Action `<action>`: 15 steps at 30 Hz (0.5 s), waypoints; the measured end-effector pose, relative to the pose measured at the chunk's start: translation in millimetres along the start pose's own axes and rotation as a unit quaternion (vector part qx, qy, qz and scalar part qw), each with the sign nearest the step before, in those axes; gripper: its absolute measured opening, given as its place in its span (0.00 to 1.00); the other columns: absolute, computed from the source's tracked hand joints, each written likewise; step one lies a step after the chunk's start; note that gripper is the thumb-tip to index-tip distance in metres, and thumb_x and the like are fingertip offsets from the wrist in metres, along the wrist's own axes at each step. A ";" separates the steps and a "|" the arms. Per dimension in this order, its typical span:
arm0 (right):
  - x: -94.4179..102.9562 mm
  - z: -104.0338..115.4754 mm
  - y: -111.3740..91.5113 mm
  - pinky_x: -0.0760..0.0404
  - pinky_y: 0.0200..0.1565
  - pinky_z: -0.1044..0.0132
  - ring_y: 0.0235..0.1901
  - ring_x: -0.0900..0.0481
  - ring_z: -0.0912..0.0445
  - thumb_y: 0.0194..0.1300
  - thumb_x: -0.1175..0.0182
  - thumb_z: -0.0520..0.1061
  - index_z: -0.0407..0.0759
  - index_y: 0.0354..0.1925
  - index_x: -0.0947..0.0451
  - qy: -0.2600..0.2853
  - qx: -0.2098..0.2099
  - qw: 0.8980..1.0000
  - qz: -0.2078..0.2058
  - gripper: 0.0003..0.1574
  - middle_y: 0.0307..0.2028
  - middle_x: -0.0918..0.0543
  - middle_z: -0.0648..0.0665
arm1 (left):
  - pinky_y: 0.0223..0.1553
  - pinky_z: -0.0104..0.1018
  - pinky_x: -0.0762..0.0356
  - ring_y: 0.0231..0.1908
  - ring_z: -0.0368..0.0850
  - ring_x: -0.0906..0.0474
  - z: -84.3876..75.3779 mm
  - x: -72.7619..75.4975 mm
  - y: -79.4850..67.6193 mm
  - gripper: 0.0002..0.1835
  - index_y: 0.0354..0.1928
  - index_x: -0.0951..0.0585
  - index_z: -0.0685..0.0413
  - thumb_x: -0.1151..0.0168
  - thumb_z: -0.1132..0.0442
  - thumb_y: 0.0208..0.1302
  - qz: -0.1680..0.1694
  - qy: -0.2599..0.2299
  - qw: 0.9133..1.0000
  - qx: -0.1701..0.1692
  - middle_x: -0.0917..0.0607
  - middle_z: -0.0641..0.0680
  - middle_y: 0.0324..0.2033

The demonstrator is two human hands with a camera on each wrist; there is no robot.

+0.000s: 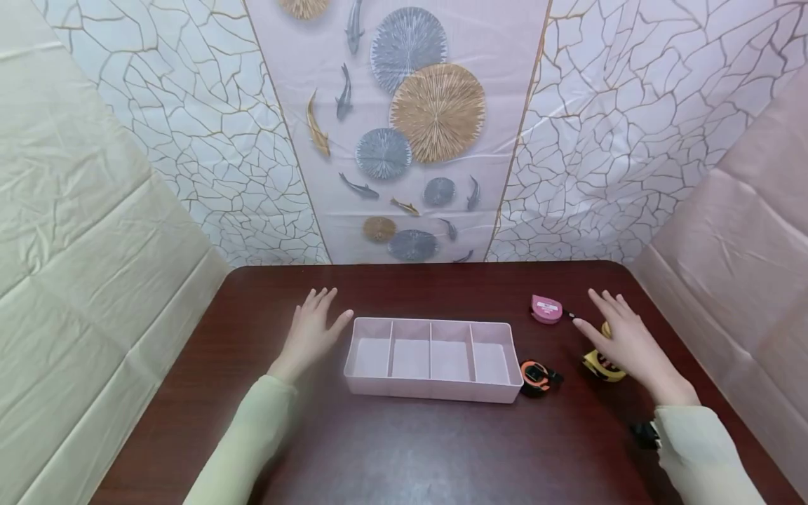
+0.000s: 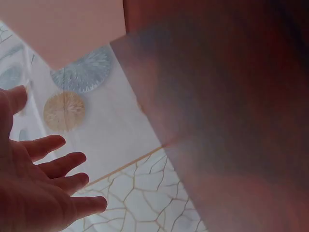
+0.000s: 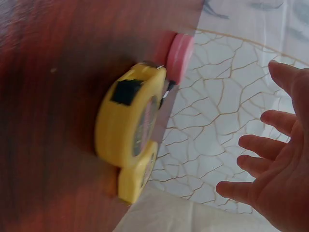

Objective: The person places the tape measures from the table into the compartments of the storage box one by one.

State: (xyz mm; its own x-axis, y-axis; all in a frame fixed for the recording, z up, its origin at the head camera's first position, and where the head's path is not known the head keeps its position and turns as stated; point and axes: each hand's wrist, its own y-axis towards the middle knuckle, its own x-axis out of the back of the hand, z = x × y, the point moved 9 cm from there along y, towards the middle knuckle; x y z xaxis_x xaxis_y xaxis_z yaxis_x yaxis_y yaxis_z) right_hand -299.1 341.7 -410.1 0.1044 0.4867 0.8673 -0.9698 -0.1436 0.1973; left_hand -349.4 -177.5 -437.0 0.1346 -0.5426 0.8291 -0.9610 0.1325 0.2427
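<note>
A pale pink box with several compartments stands mid-table. Left of it my left hand is held with fingers spread and nothing in it; the left wrist view also shows this hand, with a corner of the box above. On the right, my right hand hovers over a yellow tape measure, partly hiding a second yellow tape measure. In the right wrist view the fingers are apart from both. A pink tape measure lies farther back, and a black and orange tape measure sits beside the box's right end.
A small black object lies by the right sleeve, partly covered, its kind unclear. The dark brown table ends at a patterned cloth behind, with plain cloth walls on both sides.
</note>
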 end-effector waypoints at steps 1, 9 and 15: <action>-0.6 -1.8 -1.1 0.58 0.68 0.25 0.73 0.61 0.25 0.76 0.45 0.58 0.30 0.76 0.51 -0.001 0.000 1.000 0.001 0.49 0.71 0.49 0.18 | 0.73 0.69 0.59 0.76 0.63 0.52 1.0 -2.4 -1.0 0.39 0.74 0.35 0.57 0.46 0.38 0.73 0.005 -0.006 1.000 0.003 0.36 0.65 0.73; -3.6 -18.1 -10.4 0.51 0.67 0.26 0.72 0.55 0.25 0.76 0.45 0.60 0.28 0.76 0.51 -0.013 -0.019 1.000 0.006 0.50 0.70 0.46 0.18 | 0.73 0.62 0.47 0.75 0.59 0.48 10.9 -13.5 -10.4 0.43 0.79 0.45 0.48 0.49 0.33 0.72 0.046 -0.071 0.995 0.046 0.40 0.59 0.76; -5.2 -27.1 -15.4 0.42 0.62 0.24 0.68 0.47 0.23 0.75 0.44 0.61 0.27 0.75 0.50 -0.022 -0.033 0.999 0.016 0.51 0.68 0.42 0.16 | 0.72 0.63 0.45 0.75 0.60 0.46 15.1 -16.1 -12.9 0.43 0.81 0.50 0.44 0.47 0.36 0.72 0.053 -0.095 0.993 0.056 0.41 0.59 0.76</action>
State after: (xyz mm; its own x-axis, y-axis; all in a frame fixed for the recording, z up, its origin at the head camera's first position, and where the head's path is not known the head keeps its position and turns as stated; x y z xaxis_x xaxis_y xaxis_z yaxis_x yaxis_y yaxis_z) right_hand -290.7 364.7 -430.0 0.0819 0.4449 0.8918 -0.9850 -0.0999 0.1403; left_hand -342.8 -183.0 -461.1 -0.0064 -0.6784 0.7347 -0.9895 0.1103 0.0932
